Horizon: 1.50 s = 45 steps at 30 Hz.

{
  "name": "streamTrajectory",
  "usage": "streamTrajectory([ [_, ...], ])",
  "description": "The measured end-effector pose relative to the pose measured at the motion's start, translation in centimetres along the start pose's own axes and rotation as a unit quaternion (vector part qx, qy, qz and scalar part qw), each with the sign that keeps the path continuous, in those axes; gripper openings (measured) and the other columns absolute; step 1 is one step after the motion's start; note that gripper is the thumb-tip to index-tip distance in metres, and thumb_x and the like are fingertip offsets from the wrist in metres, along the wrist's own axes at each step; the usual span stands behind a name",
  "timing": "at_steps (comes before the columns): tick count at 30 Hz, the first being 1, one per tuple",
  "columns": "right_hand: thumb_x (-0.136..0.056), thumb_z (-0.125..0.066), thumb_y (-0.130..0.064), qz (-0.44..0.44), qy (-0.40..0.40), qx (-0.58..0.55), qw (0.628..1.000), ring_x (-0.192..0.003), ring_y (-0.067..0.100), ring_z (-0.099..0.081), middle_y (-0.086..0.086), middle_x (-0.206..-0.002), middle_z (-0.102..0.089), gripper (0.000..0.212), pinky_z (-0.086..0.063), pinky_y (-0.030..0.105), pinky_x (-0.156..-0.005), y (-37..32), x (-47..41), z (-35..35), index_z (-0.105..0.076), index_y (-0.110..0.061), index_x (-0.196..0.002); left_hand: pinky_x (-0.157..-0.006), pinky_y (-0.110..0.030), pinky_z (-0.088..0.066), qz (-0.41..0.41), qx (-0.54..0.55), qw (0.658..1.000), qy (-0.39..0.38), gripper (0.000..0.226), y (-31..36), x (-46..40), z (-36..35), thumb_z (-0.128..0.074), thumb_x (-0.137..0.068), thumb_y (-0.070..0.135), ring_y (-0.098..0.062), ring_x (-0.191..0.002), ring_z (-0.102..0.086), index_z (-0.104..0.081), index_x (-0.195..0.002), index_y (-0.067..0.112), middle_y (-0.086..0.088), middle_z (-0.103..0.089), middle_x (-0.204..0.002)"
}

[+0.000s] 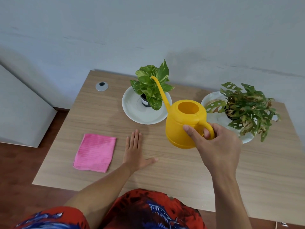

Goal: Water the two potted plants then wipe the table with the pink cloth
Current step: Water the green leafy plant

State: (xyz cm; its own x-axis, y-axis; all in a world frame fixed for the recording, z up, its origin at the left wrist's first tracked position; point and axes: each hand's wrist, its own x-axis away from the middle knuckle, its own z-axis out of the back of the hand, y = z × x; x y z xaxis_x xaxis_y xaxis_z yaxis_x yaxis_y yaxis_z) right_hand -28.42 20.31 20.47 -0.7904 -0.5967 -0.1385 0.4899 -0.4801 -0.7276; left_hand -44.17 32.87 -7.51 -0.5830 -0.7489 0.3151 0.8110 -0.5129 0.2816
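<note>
Yellow plastic is filling our right hand (pixel 219 146): its fingers (pixel 206 132) are curling through the loop handle of the round yellow plastic watering can (pixel 183 124), clamped on it, with the thumb pressing against the can's side. We are holding the can upright, its long thin spout reaching up and away over the leaves of the small green-and-cream potted plant in the black pot (pixel 151 87), which is standing on a round white saucer (pixel 132 104). Just right of the can, the second potted plant with holed, partly browned leaves (pixel 245 108) is sitting on its own white plate (pixel 209 98).

Our left hand (pixel 134 152) is lying flat on the pale wood-grain tabletop (pixel 165 176), palm down, fingers together and thumb spread, holding nothing. Just beside it to the left, the folded pink cloth (pixel 94 152) is lying flat, apart from the hand. A round grey cable cap (pixel 102 86) is sitting near the far left corner.
</note>
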Motion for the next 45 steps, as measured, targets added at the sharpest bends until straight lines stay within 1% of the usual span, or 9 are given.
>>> streamTrajectory([
  [4,-0.07,-0.083,-0.055,-0.002,0.004,-0.001,1.0,-0.048,0.012,-0.041,-0.005,-0.048,-0.044,0.061,-0.037,0.03,-0.051,-0.3,-0.8,-0.1,-0.036,-0.021,-0.053,-0.121,-0.045,0.023,0.004,0.0,1.0,-0.006,0.145,0.1,0.1,0.2,-0.032,-0.063,0.103,-0.023,-0.149,0.035,0.022,-0.156,0.005,-0.01,0.031,-0.164],
  [9,-0.07,-0.082,-0.056,0.005,0.01,0.008,1.0,-0.048,0.012,-0.039,-0.006,-0.048,-0.042,0.061,-0.032,0.031,-0.051,-0.8,-1.9,-0.1,-0.037,-0.019,-0.054,-0.121,-0.045,0.023,0.001,0.009,1.0,-0.004,0.142,0.1,0.2,0.4,-0.037,-0.065,0.101,-0.022,-0.149,0.035,0.033,-0.149,0.01,-0.009,0.033,-0.164],
  [16,-0.07,-0.082,-0.058,0.006,0.008,0.016,1.0,-0.049,0.013,-0.038,-0.006,-0.049,-0.041,0.061,-0.03,0.032,-0.053,-1.7,-2.9,-0.3,-0.036,-0.019,-0.054,-0.117,-0.041,0.029,-0.004,0.02,1.0,-0.004,0.143,0.3,0.4,0.7,-0.042,-0.066,0.098,-0.023,-0.151,0.031,0.031,-0.15,0.007,-0.01,0.032,-0.163],
  [21,-0.069,-0.082,-0.059,0.011,0.001,0.011,1.0,-0.05,0.016,-0.04,-0.005,-0.048,-0.042,0.061,-0.037,0.034,-0.054,-2.1,-3.1,-0.7,-0.038,-0.019,-0.054,-0.118,-0.043,0.028,-0.002,0.015,1.0,-0.008,0.142,0.3,0.4,0.7,-0.037,-0.066,0.1,-0.025,-0.15,0.032,0.03,-0.15,0.007,-0.011,0.033,-0.163],
  [25,-0.069,-0.083,-0.058,0.013,-0.008,0.008,1.0,-0.047,0.012,-0.036,-0.007,-0.047,-0.04,0.062,-0.031,0.031,-0.051,-2.6,-3.0,-1.0,-0.036,-0.02,-0.054,-0.118,-0.043,0.028,0.001,0.012,1.0,-0.01,0.14,0.3,0.4,0.9,-0.038,-0.068,0.099,-0.024,-0.148,0.036,0.035,-0.147,0.008,-0.01,0.037,-0.161],
  [30,-0.069,-0.083,-0.058,0.016,-0.016,0.005,1.0,-0.047,0.01,-0.034,-0.009,-0.047,-0.038,0.063,-0.028,0.029,-0.05,-3.1,-3.1,-1.4,-0.035,-0.021,-0.054,-0.116,-0.041,0.032,0.003,0.018,1.0,-0.013,0.141,0.5,0.5,1.1,-0.037,-0.067,0.099,-0.022,-0.146,0.039,0.031,-0.151,0.007,-0.009,0.039,-0.16],
  [32,-0.07,-0.082,-0.059,0.02,-0.017,0.008,1.0,-0.047,0.01,-0.034,-0.009,-0.047,-0.038,0.063,-0.029,0.029,-0.05,-3.3,-3.2,-1.6,-0.035,-0.02,-0.054,-0.116,-0.04,0.032,0.005,0.023,1.0,-0.008,0.142,0.5,0.5,1.1,-0.037,-0.066,0.099,-0.021,-0.147,0.039,0.028,-0.153,0.007,-0.009,0.037,-0.161],
  [39,-0.07,-0.081,-0.061,0.009,-0.017,0.031,0.999,-0.046,0.01,-0.033,-0.01,-0.048,-0.037,0.063,-0.027,0.027,-0.05,-3.8,-4.1,-1.8,-0.035,-0.02,-0.055,-0.117,-0.041,0.03,0.006,0.013,1.0,-0.013,0.142,0.5,0.5,1.2,-0.037,-0.067,0.099,-0.022,-0.148,0.038,0.027,-0.154,0.006,-0.01,0.038,-0.161],
  [45,-0.07,-0.08,-0.061,0.001,-0.011,0.033,0.999,-0.048,0.011,-0.035,-0.007,-0.049,-0.041,0.062,-0.031,0.029,-0.051,-3.8,-5.0,-1.9,-0.038,-0.019,-0.056,-0.117,-0.042,0.03,0.004,0.006,1.0,-0.012,0.142,0.5,0.5,1.2,-0.036,-0.068,0.099,-0.024,-0.149,0.035,0.025,-0.155,0.005,-0.011,0.035,-0.162],
])
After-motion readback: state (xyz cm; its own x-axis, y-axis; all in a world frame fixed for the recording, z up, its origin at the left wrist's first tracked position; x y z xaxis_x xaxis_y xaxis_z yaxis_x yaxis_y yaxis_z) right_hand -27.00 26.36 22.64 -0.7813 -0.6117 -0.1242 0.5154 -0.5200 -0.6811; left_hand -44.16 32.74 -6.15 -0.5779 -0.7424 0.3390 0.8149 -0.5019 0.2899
